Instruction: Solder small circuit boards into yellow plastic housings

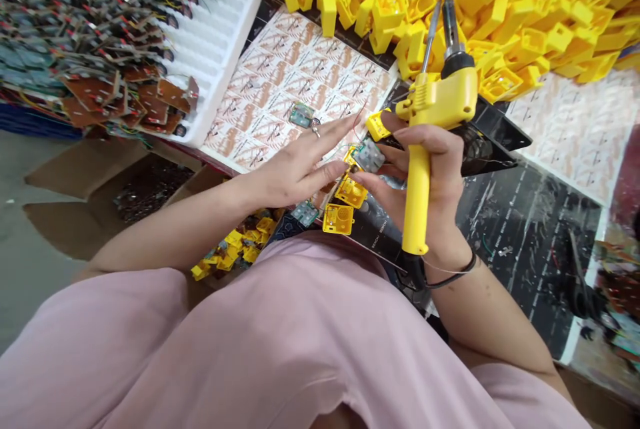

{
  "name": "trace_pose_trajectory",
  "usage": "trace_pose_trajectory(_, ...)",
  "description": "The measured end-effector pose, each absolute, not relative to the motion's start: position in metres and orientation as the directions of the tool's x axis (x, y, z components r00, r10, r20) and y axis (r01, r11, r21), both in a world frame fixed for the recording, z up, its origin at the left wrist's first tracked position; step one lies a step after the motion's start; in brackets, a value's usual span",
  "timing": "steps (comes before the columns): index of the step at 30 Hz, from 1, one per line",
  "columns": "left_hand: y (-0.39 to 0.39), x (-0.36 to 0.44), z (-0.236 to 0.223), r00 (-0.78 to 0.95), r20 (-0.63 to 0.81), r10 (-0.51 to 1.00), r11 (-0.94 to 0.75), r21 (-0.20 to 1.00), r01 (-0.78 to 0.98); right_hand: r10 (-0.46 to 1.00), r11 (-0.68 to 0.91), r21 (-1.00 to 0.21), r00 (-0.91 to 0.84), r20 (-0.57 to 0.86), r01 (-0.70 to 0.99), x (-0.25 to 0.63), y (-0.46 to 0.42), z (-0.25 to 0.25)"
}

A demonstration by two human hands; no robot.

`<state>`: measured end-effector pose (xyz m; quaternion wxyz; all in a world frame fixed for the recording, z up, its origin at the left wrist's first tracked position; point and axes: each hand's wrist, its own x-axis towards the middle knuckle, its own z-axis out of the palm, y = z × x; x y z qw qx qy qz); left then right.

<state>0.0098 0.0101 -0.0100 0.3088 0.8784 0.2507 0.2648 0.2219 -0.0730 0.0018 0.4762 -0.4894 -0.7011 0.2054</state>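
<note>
A yellow soldering gun (417,175) is gripped in my right hand (435,182), its handle across the palm and its metal tip pointing away from me. The thumb and fingertips of that hand also reach to a small green circuit board (369,155) with thin wires. From the other side comes my left hand (305,162), fingers stretched out and thumb apart, the thumb tip close to the board and a yellow casing (351,190). Whether the thumb presses on anything is hard to see. Nearer to me lies another open yellow casing (339,219), and beyond the board one more casing (379,124).
A big heap of yellow casings (480,9) covers the back. At left, a white foam tray (220,82) bears many stacked circuit boards. Loose boards (302,115) lie on the patterned sheet (300,62). A black stand (487,139) and scissors (583,282) are at right; a cardboard box (65,169) sits below left.
</note>
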Motion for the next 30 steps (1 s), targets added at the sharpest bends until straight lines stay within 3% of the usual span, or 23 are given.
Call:
trace_pose_trajectory(5,0.001,0.033,-0.004,0.558,0.301,0.773,-0.572,0.713,0.406,0.868,0.467,-0.704,-0.125,0.481,0.535,0.217,-0.074,-0.008)
trace_pose_trajectory(9,0.003,0.044,-0.012,0.515,0.192,0.836,-0.396,0.859,0.324,0.847,0.509,-0.672,-0.172,0.503,0.538,0.217,-0.074,-0.014)
trace_pose_trajectory(14,0.03,0.025,-0.004,0.476,0.197,0.857,-0.361,0.889,0.282,0.846,0.495,-0.563,-0.221,0.485,0.662,0.238,-0.061,-0.022)
trace_pose_trajectory(18,0.059,0.01,-0.005,0.622,0.249,0.743,-0.556,0.746,0.366,0.891,0.403,-0.447,-0.231,0.39,0.799,0.256,-0.049,-0.041)
trace_pose_trajectory(22,0.059,0.018,-0.022,0.74,0.13,0.66,-0.642,0.609,0.465,0.884,0.445,-0.41,-0.32,0.34,0.796,0.256,-0.05,-0.047)
trace_pose_trajectory(28,0.045,0.029,-0.018,0.784,-0.039,0.62,-0.649,0.537,0.539,0.813,0.49,-0.324,-0.289,0.506,0.809,0.261,-0.079,-0.005)
trace_pose_trajectory(30,0.044,0.03,-0.012,0.795,-0.078,0.602,-0.664,0.505,0.552,0.81,0.512,-0.339,-0.311,0.498,0.789,0.272,-0.097,0.01)
